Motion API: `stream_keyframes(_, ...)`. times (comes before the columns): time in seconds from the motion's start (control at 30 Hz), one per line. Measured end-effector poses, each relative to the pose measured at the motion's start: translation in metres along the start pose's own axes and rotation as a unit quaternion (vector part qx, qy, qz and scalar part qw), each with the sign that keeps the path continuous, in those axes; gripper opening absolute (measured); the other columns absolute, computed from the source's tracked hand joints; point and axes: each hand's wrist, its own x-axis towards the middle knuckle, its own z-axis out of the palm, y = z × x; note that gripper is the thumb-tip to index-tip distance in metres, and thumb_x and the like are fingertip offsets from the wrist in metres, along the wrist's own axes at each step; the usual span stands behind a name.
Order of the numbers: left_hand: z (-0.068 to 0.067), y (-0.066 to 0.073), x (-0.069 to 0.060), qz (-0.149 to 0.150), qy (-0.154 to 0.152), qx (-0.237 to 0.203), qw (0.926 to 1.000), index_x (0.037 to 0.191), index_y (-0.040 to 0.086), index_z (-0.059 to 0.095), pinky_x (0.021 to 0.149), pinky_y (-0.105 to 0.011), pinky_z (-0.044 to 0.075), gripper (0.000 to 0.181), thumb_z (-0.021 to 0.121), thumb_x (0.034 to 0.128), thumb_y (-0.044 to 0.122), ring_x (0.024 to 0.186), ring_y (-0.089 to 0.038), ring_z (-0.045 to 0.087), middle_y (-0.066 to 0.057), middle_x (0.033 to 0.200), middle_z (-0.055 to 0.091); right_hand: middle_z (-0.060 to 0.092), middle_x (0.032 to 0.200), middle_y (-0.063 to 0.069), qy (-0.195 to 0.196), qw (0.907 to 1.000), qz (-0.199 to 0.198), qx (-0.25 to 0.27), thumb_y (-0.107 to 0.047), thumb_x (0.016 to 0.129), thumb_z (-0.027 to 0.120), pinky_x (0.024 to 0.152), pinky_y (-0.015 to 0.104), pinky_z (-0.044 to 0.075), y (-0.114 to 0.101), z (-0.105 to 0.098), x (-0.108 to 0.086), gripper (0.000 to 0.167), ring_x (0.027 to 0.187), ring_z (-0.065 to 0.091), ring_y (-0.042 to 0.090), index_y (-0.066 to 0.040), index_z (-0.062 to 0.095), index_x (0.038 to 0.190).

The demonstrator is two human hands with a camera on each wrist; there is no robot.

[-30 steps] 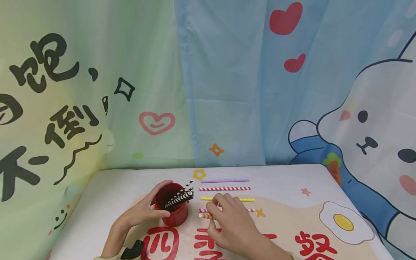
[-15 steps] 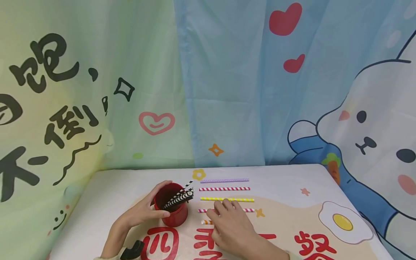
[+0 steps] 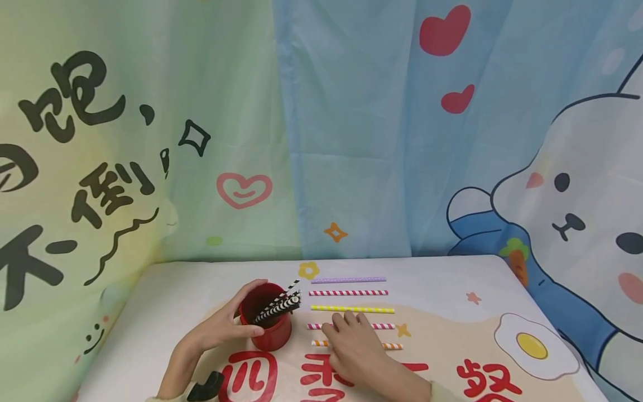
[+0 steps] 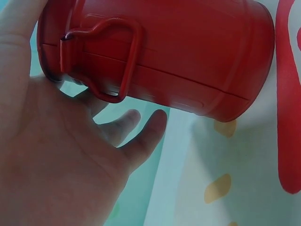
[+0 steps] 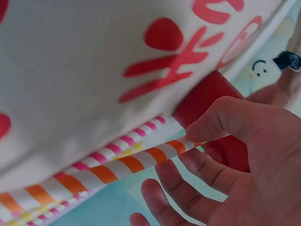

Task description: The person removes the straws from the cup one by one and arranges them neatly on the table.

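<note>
My left hand (image 3: 217, 326) holds a red metal cup (image 3: 277, 335) near its rim, thumb on the front side and fingers behind. In the left wrist view, a wire handle (image 4: 131, 61) shows on the cup's side. Several black-and-white striped straws (image 3: 278, 308) lean inside the cup. My right hand (image 3: 358, 349) pinches an orange-and-white striped paper straw (image 5: 131, 164) between thumb and index finger, the other fingers spread. In the head view, that straw lies low along the table, its middle covered by the hand. Just behind it, a pink-striped straw (image 3: 385, 326) is partly covered.
Farther back lie a yellow straw (image 3: 351, 309), a red-striped straw (image 3: 348, 293) and a purple straw (image 3: 348, 280), roughly parallel. The printed cloth (image 3: 427, 285) covers the table. A patterned curtain (image 3: 346, 128) hangs behind.
The orange-striped straw has come nearer to the person, away from the pink-striped one. My right hand has shifted slightly down, uncovering more of the yellow straw. The left hand and cup stay put.
</note>
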Motion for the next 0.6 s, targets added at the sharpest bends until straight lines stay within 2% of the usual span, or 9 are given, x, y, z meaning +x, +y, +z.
stream_keyframes(0.23,0.0,0.0,0.0,-0.002,0.002,0.0,1.0,0.155,0.028,0.027,0.105,-0.057,0.043,0.085,0.075,0.0859,0.015,0.136,-0.036,0.042,-0.008,0.15,0.044,0.055,0.085,0.001,0.014,0.9997,0.002,-0.021,-0.022,0.076,0.07,0.07,0.035,0.039,-0.002,0.019,0.001,0.021,0.081,0.05,0.021,-0.015,0.063,0.095)
stream_keyframes(0.6,0.0,0.0,0.0,0.003,0.003,0.001,1.0,0.155,0.027,0.027,0.104,-0.055,0.043,0.085,0.075,0.0858,0.014,0.135,-0.035,0.041,-0.008,0.15,0.044,0.055,0.085,0.001,0.012,0.9997,0.008,-0.022,-0.024,0.077,0.072,0.067,0.035,0.038,-0.004,0.032,0.001,0.018,0.082,0.051,0.021,-0.015,0.065,0.091)
